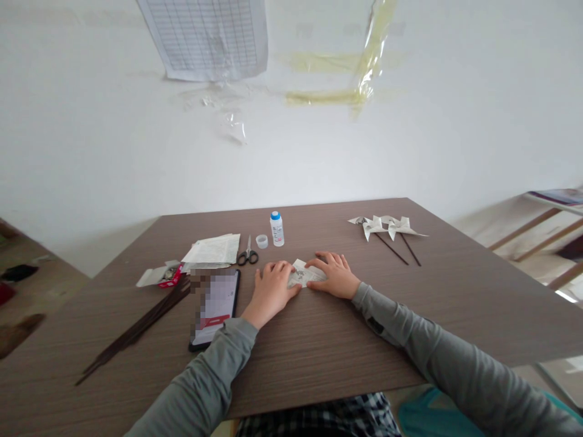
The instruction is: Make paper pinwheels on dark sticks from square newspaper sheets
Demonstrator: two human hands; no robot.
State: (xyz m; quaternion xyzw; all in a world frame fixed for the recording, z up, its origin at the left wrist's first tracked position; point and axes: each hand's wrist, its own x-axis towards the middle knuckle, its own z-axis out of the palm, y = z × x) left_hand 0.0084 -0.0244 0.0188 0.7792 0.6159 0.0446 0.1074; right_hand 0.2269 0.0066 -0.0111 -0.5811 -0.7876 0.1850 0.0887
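A small piece of printed paper (pixel 299 274), with creases or folded edges, lies on the table in front of me. My left hand (pixel 274 284) grips its left side, fingers bent over the edge and thumb low beside it. From the right, my right hand (pixel 334 274) holds the paper between its thumb and forefinger, the other fingers stretched above. Parts of the paper are hidden under my fingers. Two paper pinwheels (pixel 374 227) on dark sticks rest farther back at the right. A white bottle (pixel 277 230) with a blue cap stands beyond my hands.
Left of the bottle are a small clear cup (pixel 262 241) and black-handled scissors (pixel 248 257). A paper stack (pixel 212 250), an opened red box (pixel 170 276), several dark sticks (pixel 136 325) and a phone (pixel 216 306) lie on the left of the brown table (pixel 328 358). A white wall stands behind.
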